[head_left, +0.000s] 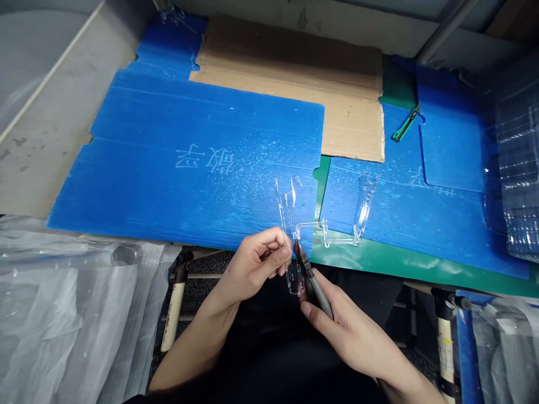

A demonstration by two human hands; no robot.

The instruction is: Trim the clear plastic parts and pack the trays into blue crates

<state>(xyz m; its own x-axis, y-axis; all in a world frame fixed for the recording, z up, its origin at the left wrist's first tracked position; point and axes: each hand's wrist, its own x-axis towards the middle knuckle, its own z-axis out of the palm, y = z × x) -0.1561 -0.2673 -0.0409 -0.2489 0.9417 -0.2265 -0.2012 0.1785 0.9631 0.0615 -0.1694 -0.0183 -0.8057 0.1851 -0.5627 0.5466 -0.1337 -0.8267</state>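
Near the front edge of the table, my left hand (263,261) is closed on a clear plastic part (287,210) that reaches above and below the fingers. A thin clear plastic runner (337,241) leads right from it to a second clear piece (365,205) over the blue sheet. My right hand (337,314) grips side cutters (315,283) with grey handles. The dark jaws are at the spot where the runner meets the part; whether they touch it I cannot tell.
Blue corrugated sheets (147,118) and brown cardboard (295,62) cover the green table top (357,255). A green utility knife (405,123) lies at the right rear. Stacked clear plastic (522,168) stands far right. Translucent wrapping (63,314) fills the lower left.
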